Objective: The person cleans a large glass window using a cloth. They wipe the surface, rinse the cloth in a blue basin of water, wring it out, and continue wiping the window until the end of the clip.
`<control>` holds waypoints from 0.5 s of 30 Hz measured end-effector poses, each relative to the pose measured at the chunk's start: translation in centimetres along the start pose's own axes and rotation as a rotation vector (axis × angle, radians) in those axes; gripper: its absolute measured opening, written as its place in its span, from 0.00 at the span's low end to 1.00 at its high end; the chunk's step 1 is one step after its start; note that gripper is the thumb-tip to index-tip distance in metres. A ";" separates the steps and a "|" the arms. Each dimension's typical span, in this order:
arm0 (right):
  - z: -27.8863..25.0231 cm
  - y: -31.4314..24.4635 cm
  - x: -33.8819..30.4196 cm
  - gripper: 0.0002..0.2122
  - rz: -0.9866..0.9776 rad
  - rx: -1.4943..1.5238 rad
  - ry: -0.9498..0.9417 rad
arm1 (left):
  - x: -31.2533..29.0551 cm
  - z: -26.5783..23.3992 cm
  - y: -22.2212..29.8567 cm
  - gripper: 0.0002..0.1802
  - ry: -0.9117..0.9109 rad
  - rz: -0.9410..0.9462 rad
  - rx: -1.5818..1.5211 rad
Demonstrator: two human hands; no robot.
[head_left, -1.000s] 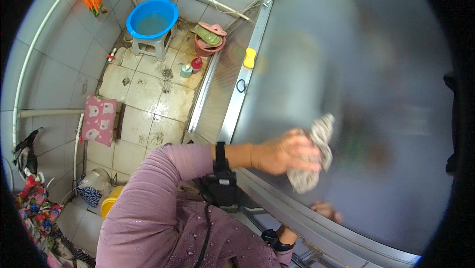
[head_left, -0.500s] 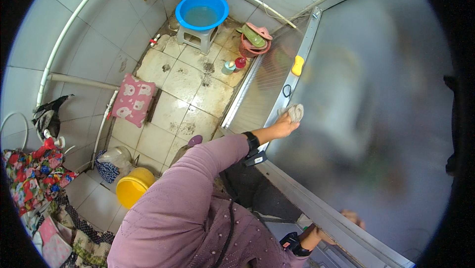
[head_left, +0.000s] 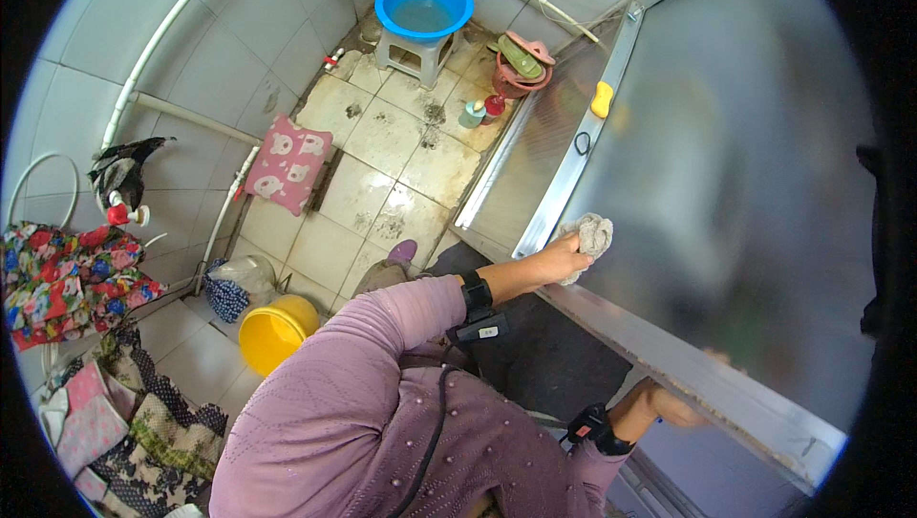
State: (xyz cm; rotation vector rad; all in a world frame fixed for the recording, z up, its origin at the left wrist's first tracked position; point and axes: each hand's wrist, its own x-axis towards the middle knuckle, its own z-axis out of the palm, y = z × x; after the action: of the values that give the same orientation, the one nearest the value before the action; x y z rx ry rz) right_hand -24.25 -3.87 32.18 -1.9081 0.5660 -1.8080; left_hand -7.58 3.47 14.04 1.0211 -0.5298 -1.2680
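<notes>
My left hand (head_left: 558,260) is closed round a crumpled greyish-white cloth (head_left: 592,237), pressed to the metal frame beside the frosted door panel (head_left: 764,183). At the lower right, my right hand (head_left: 671,405) grips the panel's lower frame (head_left: 702,379). Some of its fingers show blurred on the frosted side, the rest are hidden by the frame. Farther up the upright rail (head_left: 564,191) lie a black ring (head_left: 583,143) and a yellow sponge (head_left: 601,99).
A blue basin (head_left: 423,8) of water stands on a grey stool (head_left: 413,61). Nearby are a red basket (head_left: 521,85) of slippers and two bottles (head_left: 482,112). A pink cushion (head_left: 288,164) leans by the left wall; a yellow bucket (head_left: 278,335) and clothes (head_left: 76,279) lie nearer.
My left hand and the cloth have come nearer along the frame toward its lower corner. The view has shifted, so the room appears farther right and higher. My right hand still grips the frame.
</notes>
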 end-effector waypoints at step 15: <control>1.3 0.0 -0.9 0.20 -0.335 -0.505 0.084 | 0.3 0.5 2.3 0.25 0.073 0.075 0.226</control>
State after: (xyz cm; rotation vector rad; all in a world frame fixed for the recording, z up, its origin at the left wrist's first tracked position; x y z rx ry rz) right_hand -23.05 -3.31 31.33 -2.3831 0.8373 -2.1096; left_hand -6.72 2.92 16.15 1.2203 -0.6596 -1.1170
